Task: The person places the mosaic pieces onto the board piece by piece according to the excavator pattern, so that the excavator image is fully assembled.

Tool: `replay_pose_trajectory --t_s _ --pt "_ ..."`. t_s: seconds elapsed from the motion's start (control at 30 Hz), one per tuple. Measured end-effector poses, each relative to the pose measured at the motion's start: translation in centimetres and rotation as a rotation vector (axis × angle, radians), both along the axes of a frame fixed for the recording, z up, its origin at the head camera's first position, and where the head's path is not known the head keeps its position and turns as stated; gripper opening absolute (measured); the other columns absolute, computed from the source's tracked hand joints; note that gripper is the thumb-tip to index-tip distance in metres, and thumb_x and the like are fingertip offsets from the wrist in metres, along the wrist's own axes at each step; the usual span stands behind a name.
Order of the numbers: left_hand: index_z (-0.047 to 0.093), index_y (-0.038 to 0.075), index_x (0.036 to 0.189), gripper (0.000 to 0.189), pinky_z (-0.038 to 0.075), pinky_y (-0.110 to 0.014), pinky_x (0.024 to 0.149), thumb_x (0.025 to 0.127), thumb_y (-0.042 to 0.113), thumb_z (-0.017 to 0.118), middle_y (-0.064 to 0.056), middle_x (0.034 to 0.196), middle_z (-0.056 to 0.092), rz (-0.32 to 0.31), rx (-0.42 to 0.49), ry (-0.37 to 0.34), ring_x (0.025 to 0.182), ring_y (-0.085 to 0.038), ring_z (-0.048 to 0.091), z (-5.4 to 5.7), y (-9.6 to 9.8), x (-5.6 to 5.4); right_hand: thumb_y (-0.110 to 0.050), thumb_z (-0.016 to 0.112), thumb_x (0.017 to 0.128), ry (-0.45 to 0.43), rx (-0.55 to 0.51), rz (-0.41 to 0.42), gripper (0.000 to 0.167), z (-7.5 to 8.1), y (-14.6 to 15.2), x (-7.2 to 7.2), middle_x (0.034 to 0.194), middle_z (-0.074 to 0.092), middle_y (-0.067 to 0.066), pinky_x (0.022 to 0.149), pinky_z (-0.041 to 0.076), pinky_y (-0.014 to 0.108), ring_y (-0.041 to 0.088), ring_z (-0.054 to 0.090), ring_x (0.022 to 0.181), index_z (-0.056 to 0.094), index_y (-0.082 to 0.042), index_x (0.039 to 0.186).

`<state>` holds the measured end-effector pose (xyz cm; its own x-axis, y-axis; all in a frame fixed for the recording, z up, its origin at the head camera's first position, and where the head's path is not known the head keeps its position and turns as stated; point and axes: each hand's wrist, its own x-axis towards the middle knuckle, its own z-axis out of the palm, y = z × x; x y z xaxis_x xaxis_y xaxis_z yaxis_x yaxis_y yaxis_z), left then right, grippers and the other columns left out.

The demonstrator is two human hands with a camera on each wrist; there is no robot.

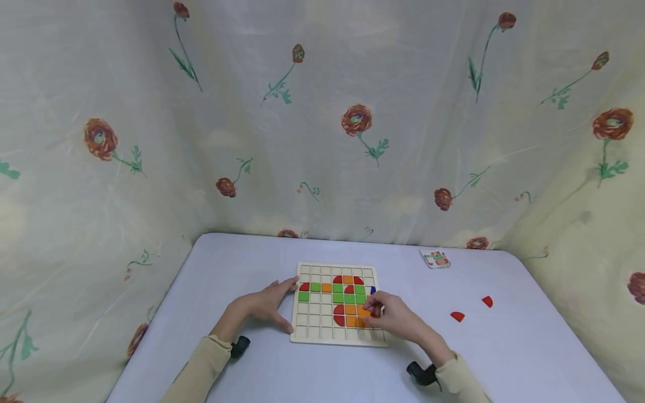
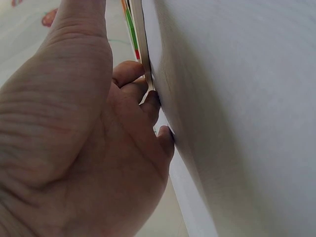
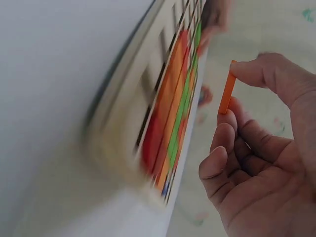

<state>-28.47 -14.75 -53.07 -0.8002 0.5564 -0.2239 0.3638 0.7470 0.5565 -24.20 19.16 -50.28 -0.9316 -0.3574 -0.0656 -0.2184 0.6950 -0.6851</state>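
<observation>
A pale wooden grid board [image 1: 313,334] lies flat on the table, several of its cells filled with red, green and orange tiles and a blue piece [image 1: 373,290] at the right side. My left hand [image 1: 263,305] is spread along the board's left edge, thumb by the near corner and fingers farther up. Over the board's right part is my right hand [image 1: 398,320]. Between thumb and fingertips it pinches a thin orange tile [image 3: 228,90], held above the board in the right wrist view. This hand hides some cells at the right.
Two red quarter-round pieces [image 1: 457,316] lie apart on the table [image 1: 423,291], right of the board. A small printed card [image 1: 435,258] with coloured shapes is near the table's far edge. Behind it hangs a flowered curtain [image 1: 322,157].
</observation>
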Motion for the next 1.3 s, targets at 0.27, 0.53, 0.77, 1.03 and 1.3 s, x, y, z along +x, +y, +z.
replay_pose_trajectory --t_s 0.27,0.53,0.77,1.03,1.3 --pt "0.010 0.012 0.156 0.130 0.008 -0.047 0.125 0.059 0.059 0.084 0.001 0.156 0.035 0.011 -0.011 -0.010 0.150 -0.026 0.016 -0.2 0.1 -0.3 -0.022 0.077 0.082 0.050 -0.001 0.175 0.019 -0.2 -7.1 -1.7 0.084 0.061 -0.005 0.063 0.049 0.018 0.011 0.053 0.075 0.067 -0.013 0.096" --pt "0.010 0.011 0.155 0.127 0.008 -0.047 0.125 0.063 0.059 0.082 0.000 0.154 0.037 -0.036 0.009 0.011 0.149 -0.025 0.018 -0.2 -0.2 -0.5 -0.020 0.076 0.083 0.051 0.012 0.230 0.015 -1.6 -11.5 -3.2 0.081 0.063 -0.007 0.064 0.051 0.018 0.007 0.056 0.071 0.070 -0.011 0.094" --pt "0.010 0.011 0.155 0.128 0.008 -0.047 0.125 0.062 0.060 0.083 -0.001 0.154 0.038 -0.047 0.013 0.008 0.149 -0.022 0.019 -0.2 -0.2 -0.5 -0.015 0.074 0.083 0.099 0.062 0.218 0.012 -2.1 -12.7 -3.7 0.083 0.062 -0.005 0.062 0.050 0.017 0.007 0.054 0.070 0.071 -0.010 0.094" --pt "0.009 0.009 0.155 0.128 0.007 -0.047 0.125 0.063 0.061 0.081 -0.002 0.154 0.037 -0.056 0.014 0.006 0.149 -0.021 0.019 -0.3 -0.3 -0.5 -0.015 0.075 0.084 0.066 0.044 0.226 0.013 -1.8 -13.0 -3.9 0.090 0.064 -0.003 0.067 0.051 0.019 0.007 0.055 0.076 0.073 -0.011 0.096" --pt "0.009 0.010 0.155 0.128 0.007 -0.046 0.125 0.063 0.061 0.081 -0.001 0.154 0.037 -0.056 0.002 0.014 0.149 -0.020 0.019 -0.4 -0.4 -0.4 -0.016 0.075 0.084 0.081 0.049 0.231 0.016 -1.5 -13.0 -3.6 0.092 0.065 -0.002 0.069 0.052 0.017 0.008 0.056 0.079 0.074 -0.011 0.098"
